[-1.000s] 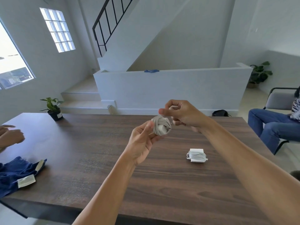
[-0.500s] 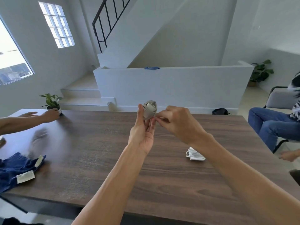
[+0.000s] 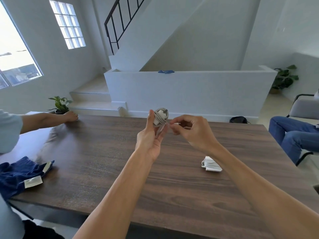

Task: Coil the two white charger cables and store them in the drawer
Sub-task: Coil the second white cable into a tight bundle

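My left hand (image 3: 151, 135) holds a white charger (image 3: 160, 116) upright above the table, its cable wound around the block in several turns. My right hand (image 3: 191, 131) is just to the right of it, thumb and forefinger pinched on the loose end of that cable. A second white charger (image 3: 211, 164) with its cable wrapped around it lies on the wooden table (image 3: 107, 169), partly hidden by my right forearm. No drawer is in view.
Another person's arm (image 3: 51, 118) reaches across the table's far left corner by a small potted plant (image 3: 60, 105). A blue cloth (image 3: 19, 175) lies at the left edge. A seated person's legs (image 3: 293, 135) and a chair are at the right.
My left hand lifted the wound charger higher and turned it upright. My right hand came down beside it and pinched the cable end. The other person's arm reached in toward the plant.
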